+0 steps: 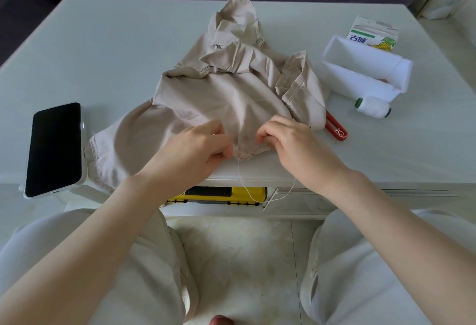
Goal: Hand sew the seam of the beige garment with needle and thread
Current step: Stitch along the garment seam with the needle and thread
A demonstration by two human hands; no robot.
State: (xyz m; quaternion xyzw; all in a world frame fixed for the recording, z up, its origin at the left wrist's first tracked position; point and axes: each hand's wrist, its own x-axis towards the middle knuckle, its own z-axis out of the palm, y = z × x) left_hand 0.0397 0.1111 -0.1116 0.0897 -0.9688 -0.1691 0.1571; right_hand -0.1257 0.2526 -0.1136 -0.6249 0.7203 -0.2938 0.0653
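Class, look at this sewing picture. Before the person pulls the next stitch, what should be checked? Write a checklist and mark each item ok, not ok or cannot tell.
1. Left hand grips the garment beside the seam: ok.
2. Right hand pinches the garment edge at the seam: ok.
3. Needle in the right hand's fingers: cannot tell, too small to see.
4. Thread free of tangles: ok, one loose loop hangs below the table edge.
5. Scissors near: ok, beside the right hand, partly under the garment.
6. Spool off the garment: ok, lying apart on the table.
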